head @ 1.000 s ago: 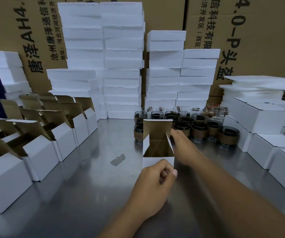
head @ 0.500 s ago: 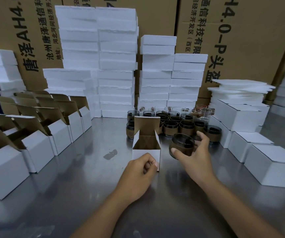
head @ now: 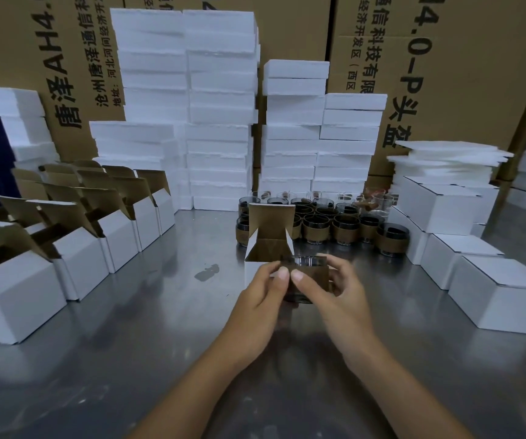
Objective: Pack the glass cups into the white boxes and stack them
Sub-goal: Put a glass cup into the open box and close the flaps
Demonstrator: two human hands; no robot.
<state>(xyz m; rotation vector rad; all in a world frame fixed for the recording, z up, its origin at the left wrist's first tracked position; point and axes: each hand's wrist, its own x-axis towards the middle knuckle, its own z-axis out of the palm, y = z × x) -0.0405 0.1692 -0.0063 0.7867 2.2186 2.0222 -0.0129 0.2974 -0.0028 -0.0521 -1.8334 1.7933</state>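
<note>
A glass cup with a brown sleeve (head: 308, 270) is held upright just in front of an open white box (head: 268, 245) whose brown-lined lid stands up. My left hand (head: 263, 291) and my right hand (head: 339, 288) both grip the cup, thumbs on its near side, fingers round its sides. The cup's base is level with the box's front wall and hides part of it. Several more sleeved glass cups (head: 321, 220) stand in a cluster behind the box.
Open white boxes (head: 75, 248) line the left of the metal table (head: 128, 343). Closed white boxes (head: 489, 280) are stacked at right. White foam stacks (head: 217, 122) and big cardboard cartons (head: 461, 74) fill the back.
My right hand has carried the cup from right of the box to its front. My left hand has left the box's front wall and taken hold of the cup too.
</note>
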